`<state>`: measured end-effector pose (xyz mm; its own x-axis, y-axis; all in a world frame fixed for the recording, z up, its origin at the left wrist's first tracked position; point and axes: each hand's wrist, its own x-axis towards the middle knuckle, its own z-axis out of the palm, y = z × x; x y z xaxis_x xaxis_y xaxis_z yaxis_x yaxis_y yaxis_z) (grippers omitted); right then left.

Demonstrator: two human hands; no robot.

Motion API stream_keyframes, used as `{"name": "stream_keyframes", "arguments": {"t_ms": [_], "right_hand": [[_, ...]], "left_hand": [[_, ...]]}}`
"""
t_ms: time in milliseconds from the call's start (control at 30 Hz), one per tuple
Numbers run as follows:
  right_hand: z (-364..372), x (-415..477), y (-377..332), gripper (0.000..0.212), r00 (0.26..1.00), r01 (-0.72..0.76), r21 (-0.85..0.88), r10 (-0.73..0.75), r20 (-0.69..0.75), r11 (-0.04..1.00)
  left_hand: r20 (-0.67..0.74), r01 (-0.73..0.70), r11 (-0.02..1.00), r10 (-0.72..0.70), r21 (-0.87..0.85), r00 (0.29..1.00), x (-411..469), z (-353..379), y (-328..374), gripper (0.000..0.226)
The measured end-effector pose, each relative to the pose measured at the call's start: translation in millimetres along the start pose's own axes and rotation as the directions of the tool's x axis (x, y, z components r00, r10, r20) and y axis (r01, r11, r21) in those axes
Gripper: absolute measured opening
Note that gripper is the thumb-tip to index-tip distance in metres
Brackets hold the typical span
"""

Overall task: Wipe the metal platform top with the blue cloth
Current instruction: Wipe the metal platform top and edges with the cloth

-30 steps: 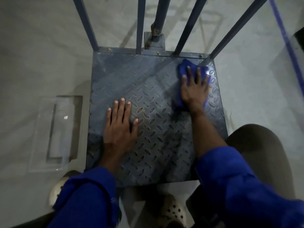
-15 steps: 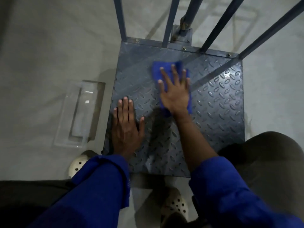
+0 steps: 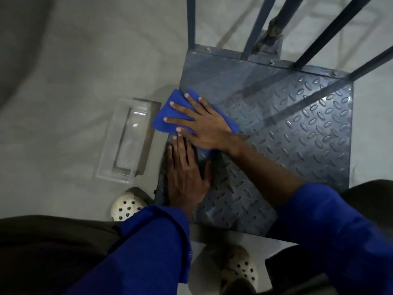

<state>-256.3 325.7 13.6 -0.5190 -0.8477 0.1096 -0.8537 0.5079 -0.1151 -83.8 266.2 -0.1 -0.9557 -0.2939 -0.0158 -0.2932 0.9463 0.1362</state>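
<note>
The metal platform [image 3: 297, 133] is a dark grey tread plate with raised diamond ribs, seen from above. A folded blue cloth [image 3: 165, 116] lies at its left edge and hangs a little past it. My right hand [image 3: 202, 122] presses flat on the cloth, fingers spread and straight, pointing left. Just below it, my left hand [image 3: 185, 173] rests flat on the plate near the left edge, fingers straight and pointing away from me. The right hand's thumb side nearly touches the left hand's fingertips.
Dark blue upright bars [image 3: 258, 24] rise from the platform's far edge. A clear plastic tray [image 3: 125, 143] lies on the grey floor left of the platform. My two pale perforated clogs [image 3: 126, 204] [image 3: 240, 269] stand at the near edge.
My right hand has swept the cloth leftward across the plate, from the far right corner to the left edge. The left hand has stayed flat on the plate. The camera has swung left.
</note>
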Motion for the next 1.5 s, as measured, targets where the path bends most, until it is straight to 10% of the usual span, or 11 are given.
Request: {"name": "stream_keyframes", "arguments": {"t_ms": [67,233,433,500,600,700,867,967,1067,1267,1500], "right_hand": [[-3.6,12.2,23.1,0.050,0.995,0.090,-0.005,-0.090,0.037,0.996],[-16.7,30.4,84.8,0.056,0.878,-0.465,0.068,0.470,-0.092,0.882],[-12.0,-28.7,40.8,0.052,0.990,0.139,0.052,-0.140,0.026,0.989],[-11.7,-63.6,84.6,0.051,0.980,-0.159,0.037,0.162,-0.112,0.987],[-26.4,-105.3,134.7,0.054,0.729,-0.668,0.062,0.669,-0.146,0.741],[-26.2,-102.1,119.3,0.062,0.536,-0.833,0.079,0.834,-0.131,0.548],[-4.8,-66.5,21.8,0.053,0.911,-0.396,-0.005,0.392,-0.131,0.918],[-11.6,-79.3,31.0,0.052,0.992,-0.112,0.047,0.115,-0.060,0.993],[-22.5,-105.0,97.8,0.053,0.950,-0.306,0.034,0.308,-0.052,0.951],[-50.0,-151.7,147.5,0.061,0.503,-0.860,0.125,0.864,0.039,0.495],[-26.8,-171.3,34.7,0.061,0.736,-0.676,0.102,0.676,0.044,0.729]], "left_hand": [[-0.007,0.008,1.000,-0.009,-0.021,1.000,0.3,-0.1,0.0,0.085],[-0.051,-0.018,0.998,0.015,-0.064,0.999,0.6,-0.1,-2.2,0.084],[-0.041,-0.001,0.998,-0.002,-0.064,0.999,-1.1,-2.5,0.6,0.085],[-0.013,-0.011,1.000,0.011,-0.024,1.000,-1.8,-4.4,1.0,0.085],[-0.004,-0.021,1.000,0.021,0.002,1.000,-2.3,-5.7,1.2,0.085],[-0.026,-0.017,1.000,0.016,-0.007,1.000,-2.6,-4.0,1.0,0.085],[-0.055,-0.022,0.999,0.020,-0.029,0.998,-1.6,1.9,0.5,0.083],[-0.017,0.008,1.000,-0.009,-0.021,1.000,4.1,5.0,8.3,0.086],[0.015,0.032,0.998,-0.031,-0.047,0.999,13.4,7.6,19.3,0.090],[0.048,-0.153,0.986,0.157,-0.072,0.986,39.2,6.8,49.2,0.087],[0.081,-0.203,0.979,0.204,-0.016,0.976,52.8,11.1,76.4,0.089]]}}
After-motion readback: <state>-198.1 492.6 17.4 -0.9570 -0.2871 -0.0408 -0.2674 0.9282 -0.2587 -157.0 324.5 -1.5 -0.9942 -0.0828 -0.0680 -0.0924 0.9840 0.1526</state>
